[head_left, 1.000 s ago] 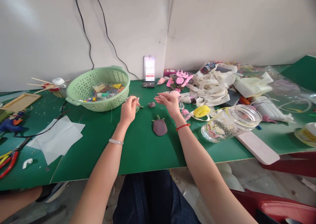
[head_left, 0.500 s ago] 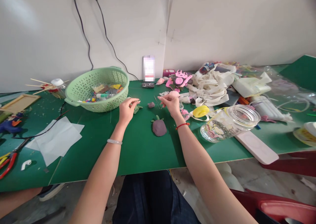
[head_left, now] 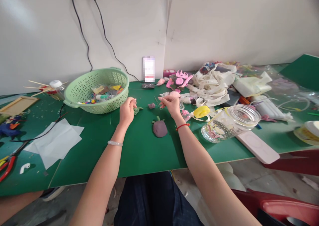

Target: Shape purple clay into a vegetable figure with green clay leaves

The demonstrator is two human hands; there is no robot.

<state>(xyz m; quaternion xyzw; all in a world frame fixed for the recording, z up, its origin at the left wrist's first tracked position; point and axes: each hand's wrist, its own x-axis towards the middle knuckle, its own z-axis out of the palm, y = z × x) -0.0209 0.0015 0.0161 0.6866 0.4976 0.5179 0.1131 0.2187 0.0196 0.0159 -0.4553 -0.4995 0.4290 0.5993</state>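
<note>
My left hand [head_left: 127, 112] is raised above the green tabletop beside the basket, its fingers curled together in a pinch; whatever lies between them is too small to make out. Just right of it lies a crumpled green clay piece [head_left: 138, 110]. My right hand [head_left: 171, 105] also pinches thumb against fingers, and its contents are hidden. Thin metal wires or pins [head_left: 157, 102] show at its fingertips; whether they are held I cannot tell. Between my hands sits a small purple clay lump [head_left: 151, 105]. Nearer me rests a purple clay fruit shape [head_left: 160, 129] with green leaves [head_left: 158, 119].
A green basket [head_left: 72, 99] of small supplies stands left, with white papers [head_left: 58, 144] and red-handled pliers [head_left: 8, 168] before it. A phone [head_left: 149, 69] leans on the wall. Rightward are a pink figure [head_left: 181, 79], ribbons [head_left: 211, 88], a glass jar [head_left: 224, 126] and a pale power bank [head_left: 258, 147].
The fingers of my left hand have curled in and drawn slightly left. My right hand keeps nearly the same pinch and place. The whole view has shifted a little.
</note>
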